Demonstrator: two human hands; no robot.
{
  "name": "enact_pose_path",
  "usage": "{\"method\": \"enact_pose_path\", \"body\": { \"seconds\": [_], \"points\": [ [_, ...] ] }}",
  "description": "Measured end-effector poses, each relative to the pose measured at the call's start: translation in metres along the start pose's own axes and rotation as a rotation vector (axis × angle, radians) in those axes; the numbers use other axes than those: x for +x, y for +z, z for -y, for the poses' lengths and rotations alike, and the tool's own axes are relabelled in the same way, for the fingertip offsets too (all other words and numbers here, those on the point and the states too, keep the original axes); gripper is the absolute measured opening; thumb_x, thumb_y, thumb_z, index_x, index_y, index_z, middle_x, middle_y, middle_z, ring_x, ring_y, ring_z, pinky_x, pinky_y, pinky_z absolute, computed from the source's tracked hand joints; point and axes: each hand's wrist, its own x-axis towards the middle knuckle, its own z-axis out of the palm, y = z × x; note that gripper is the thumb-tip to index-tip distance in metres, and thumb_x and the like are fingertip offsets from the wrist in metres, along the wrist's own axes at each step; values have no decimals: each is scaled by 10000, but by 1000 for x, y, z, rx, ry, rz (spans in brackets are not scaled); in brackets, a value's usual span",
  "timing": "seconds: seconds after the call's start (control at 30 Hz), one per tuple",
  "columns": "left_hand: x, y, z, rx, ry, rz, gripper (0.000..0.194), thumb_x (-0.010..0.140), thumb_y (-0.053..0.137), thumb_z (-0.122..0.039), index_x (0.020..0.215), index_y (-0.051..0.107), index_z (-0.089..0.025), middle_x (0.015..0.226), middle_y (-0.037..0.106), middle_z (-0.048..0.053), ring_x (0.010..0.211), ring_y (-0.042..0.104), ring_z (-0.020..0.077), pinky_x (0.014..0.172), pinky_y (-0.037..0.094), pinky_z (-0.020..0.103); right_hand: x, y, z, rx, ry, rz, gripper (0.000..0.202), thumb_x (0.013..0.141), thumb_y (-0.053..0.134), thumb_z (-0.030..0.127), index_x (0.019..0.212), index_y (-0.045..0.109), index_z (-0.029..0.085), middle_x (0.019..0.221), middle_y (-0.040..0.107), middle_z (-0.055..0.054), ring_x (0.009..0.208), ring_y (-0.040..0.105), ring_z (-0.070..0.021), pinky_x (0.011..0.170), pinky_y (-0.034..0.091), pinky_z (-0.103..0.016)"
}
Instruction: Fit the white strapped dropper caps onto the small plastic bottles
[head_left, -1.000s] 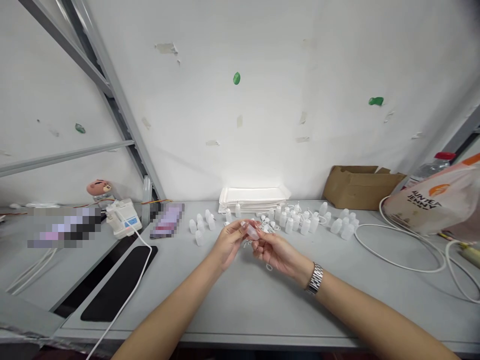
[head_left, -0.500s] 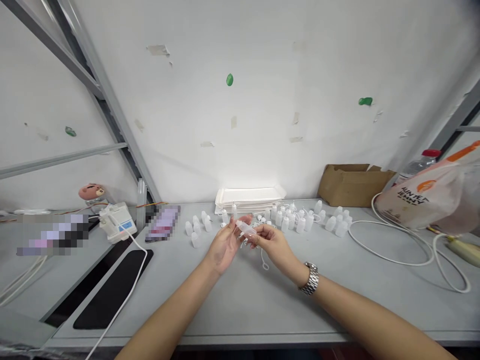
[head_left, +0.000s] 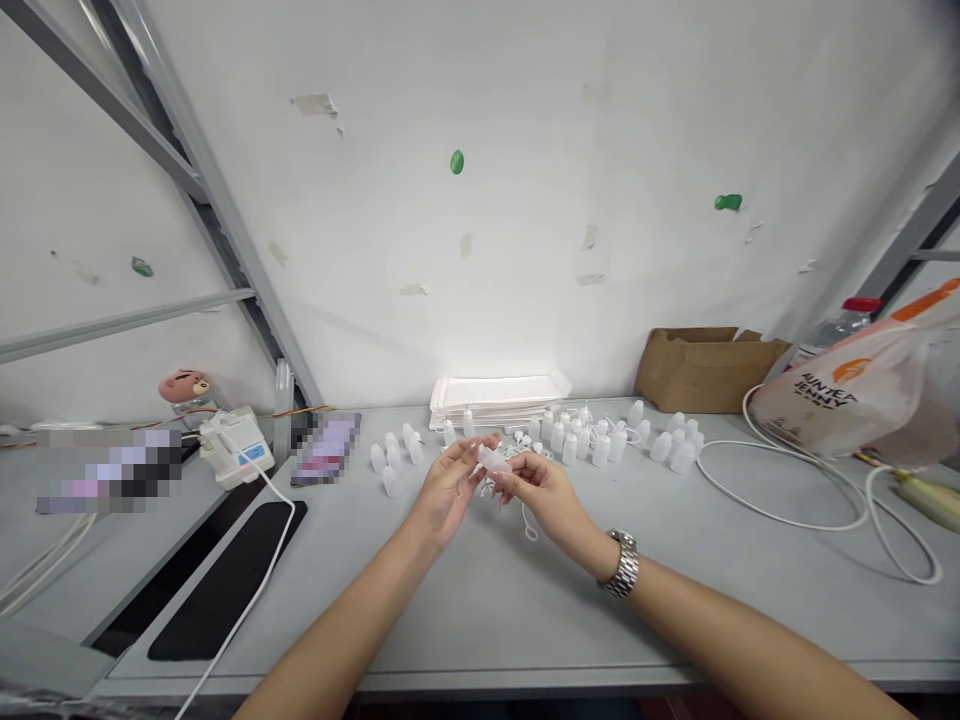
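A small translucent plastic squeeze bottle [head_left: 493, 461] lies tilted between my two hands above the desk. My right hand [head_left: 546, 492] pinches its lower end. The fingers of my left hand [head_left: 448, 493] close on its neck end, and what exactly they grip there is partly hidden. Under and behind the hands lie small white caps with ring straps [head_left: 530, 530]. Several like bottles [head_left: 583, 440] stand beyond my right hand, with another group [head_left: 679, 445] farther right. To the left of my left hand is a smaller cluster of bottles [head_left: 391, 462].
White stacked trays [head_left: 501, 395] rest against the wall. A cardboard box [head_left: 705, 370], a plastic bag [head_left: 847, 400] and a looped white cable [head_left: 787, 522] are at right. To the left lie a phone [head_left: 327, 450], a power strip [head_left: 236, 445] and a black mat [head_left: 229, 580].
My left fingers have closed in around the bottle's neck end, which showed more before. The bottle stays in nearly the same place, and my right hand keeps its pinch.
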Motion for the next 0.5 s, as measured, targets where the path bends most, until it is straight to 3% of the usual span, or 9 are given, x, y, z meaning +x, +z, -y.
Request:
{"method": "enact_pose_path", "body": {
  "seconds": [0.5],
  "points": [
    [0,0,0,-12,-31,2,229,750,627,-340,914,668,-184,1024,636,60,970,546,188,783,397,277,-1,-2,3,27,13,49,331,721,595,488,653,588,164,636,619,-15,558,569,-116,605,452,-281]
  ]
}}
